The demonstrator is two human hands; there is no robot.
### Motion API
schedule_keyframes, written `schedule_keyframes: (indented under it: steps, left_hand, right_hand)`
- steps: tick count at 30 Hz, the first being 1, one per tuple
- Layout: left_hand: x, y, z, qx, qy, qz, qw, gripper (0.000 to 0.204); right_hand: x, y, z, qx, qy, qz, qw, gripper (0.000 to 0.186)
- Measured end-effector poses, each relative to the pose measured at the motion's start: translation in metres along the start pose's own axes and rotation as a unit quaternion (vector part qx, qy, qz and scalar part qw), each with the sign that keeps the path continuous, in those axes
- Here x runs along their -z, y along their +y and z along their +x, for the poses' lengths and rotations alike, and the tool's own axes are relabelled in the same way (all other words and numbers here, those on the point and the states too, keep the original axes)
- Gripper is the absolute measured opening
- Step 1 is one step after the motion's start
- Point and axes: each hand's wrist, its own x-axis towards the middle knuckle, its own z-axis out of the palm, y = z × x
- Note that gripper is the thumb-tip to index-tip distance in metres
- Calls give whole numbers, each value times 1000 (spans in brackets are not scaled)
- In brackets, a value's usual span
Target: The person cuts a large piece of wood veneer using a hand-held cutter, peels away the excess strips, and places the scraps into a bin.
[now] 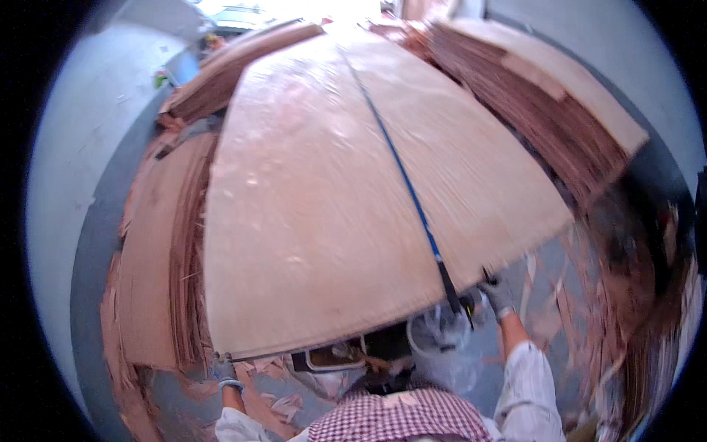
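Observation:
A large pale wood veneer sheet (317, 191) spreads in front of me, its near edge tilted across my body. My left hand (225, 370), in a grey glove, holds its near left corner. Farther right along the same edge, my gloved right hand (498, 293) grips the sheet, dark fingertips showing over the top. A long thin blue rod (409, 188) with a black handle lies lengthwise on the sheet. The handle end sticks out past the near edge, just left of my right hand. Whatever is under the sheet is mostly hidden.
Veneer stacks stand at the left (155, 243), far left and far right (545, 103). Below the near edge are a pale bucket (434, 335) and a metal frame (335, 361). Torn veneer scraps (283, 405) litter the grey floor. Pale walls rise on both sides.

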Motion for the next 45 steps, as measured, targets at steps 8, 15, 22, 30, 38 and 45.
schedule_keyframes:
  steps: [8, 15, 22, 30, 38, 45]
  left_hand:
    - [-7, -12, 41, 64, 47, 36, 996, 75]
    - [-8, -27, 51, 42, 21, 96, 994, 56]
    - [-4, 2, 46, 114, 18, 107, 988, 58]
    - [9, 50, 34, 19, 16, 106, 994, 50]
    - [-27, 201, -16, -403, 42, -127, 905, 32]
    - [-122, 319, -80, -531, -184, -96, 821, 31]
  right_hand:
    - [-66, -27, -13, 109, -105, -81, 985, 42]
    - [-63, -97, -36, 80, -141, -202, 966, 42]
    - [-81, -123, -126, -214, -264, 552, 762, 38]
    - [-65, -121, -121, -245, -208, 265, 909, 23]
    - [-23, -65, -131, -193, -134, 197, 952, 20]
    - [-46, -58, -135, -70, -12, 129, 989, 24]
